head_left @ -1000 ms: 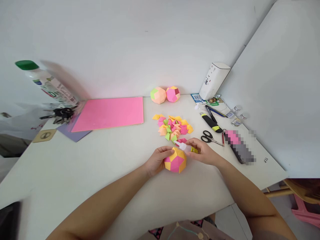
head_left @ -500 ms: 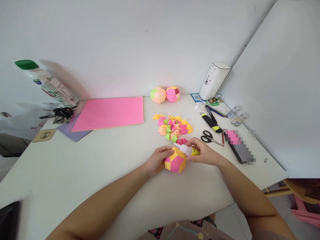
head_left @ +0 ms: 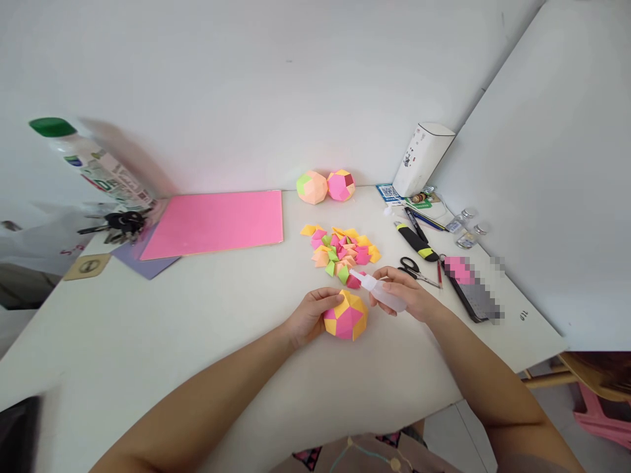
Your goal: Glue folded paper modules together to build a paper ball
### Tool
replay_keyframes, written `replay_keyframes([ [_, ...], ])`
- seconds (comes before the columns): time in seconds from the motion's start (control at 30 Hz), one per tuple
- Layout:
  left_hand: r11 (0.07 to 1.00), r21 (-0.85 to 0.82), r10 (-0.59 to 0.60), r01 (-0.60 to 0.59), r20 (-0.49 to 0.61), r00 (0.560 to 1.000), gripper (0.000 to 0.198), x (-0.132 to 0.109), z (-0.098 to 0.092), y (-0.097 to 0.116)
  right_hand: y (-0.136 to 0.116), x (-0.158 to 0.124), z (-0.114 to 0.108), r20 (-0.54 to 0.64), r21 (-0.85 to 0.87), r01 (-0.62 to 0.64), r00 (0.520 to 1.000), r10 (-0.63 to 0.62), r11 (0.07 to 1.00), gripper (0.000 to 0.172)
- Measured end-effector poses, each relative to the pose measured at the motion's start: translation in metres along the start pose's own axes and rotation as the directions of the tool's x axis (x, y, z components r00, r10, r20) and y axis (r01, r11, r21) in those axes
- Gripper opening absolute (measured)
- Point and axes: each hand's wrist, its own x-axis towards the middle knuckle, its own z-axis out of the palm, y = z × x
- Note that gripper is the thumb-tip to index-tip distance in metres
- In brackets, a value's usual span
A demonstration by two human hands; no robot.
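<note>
My left hand (head_left: 315, 315) is closed on a pink and yellow folded-paper ball (head_left: 349, 318), thumb on its upper left. Just to the right, my right hand (head_left: 404, 292) is wrapped round a glue bottle (head_left: 386, 293) of translucent white plastic, its thin nozzle pointing up and left. The nozzle is apart from the ball and near a heap of folded paper pieces (head_left: 340, 249) in pink, yellow, green and peach. Two finished-looking paper balls stand by the wall: a peach and green paper ball (head_left: 312, 188) and a pink and yellow paper ball (head_left: 341, 185).
At the right lie scissors (head_left: 414, 269), a black and yellow cutter (head_left: 417, 242), pens (head_left: 426, 219), small glass bottles (head_left: 472, 235) and a phone-like item (head_left: 468, 289), partly blurred. A white box (head_left: 421, 157) stands behind. Leftward are a pink sheet (head_left: 221, 223), keys (head_left: 125, 223) and a green-capped bottle (head_left: 103, 164).
My right hand has moved slightly right, away from the ball, and the glue bottle has turned so its yellow label no longer shows. The left hand and ball stay nearly still.
</note>
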Motion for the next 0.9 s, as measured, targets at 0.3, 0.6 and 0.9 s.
replay_keyframes([
  [0.3, 1.0, 0.014, -0.001, 0.001, -0.001, 1.0, 0.024, -0.0011, 0.0003, 0.0006, 0.0014, -0.0009, 0.0042, -0.072, -0.198, -0.125, 0.991, 0.113, 0.972, 0.033],
  [0.6, 1.0, 0.015, -0.012, 0.012, 0.005, 1.0, 0.024, -0.0004, 0.0006, 0.0006, 0.0008, -0.0024, 0.0011, -0.054, -0.193, -0.147, 0.989, 0.139, 0.97, 0.035],
  [0.9, 1.0, 0.023, -0.016, 0.016, 0.007, 1.0, 0.023, -0.0008, -0.0009, 0.0003, 0.0012, -0.0009, -0.0003, -0.075, -0.166, -0.156, 0.987, 0.145, 0.974, 0.035],
])
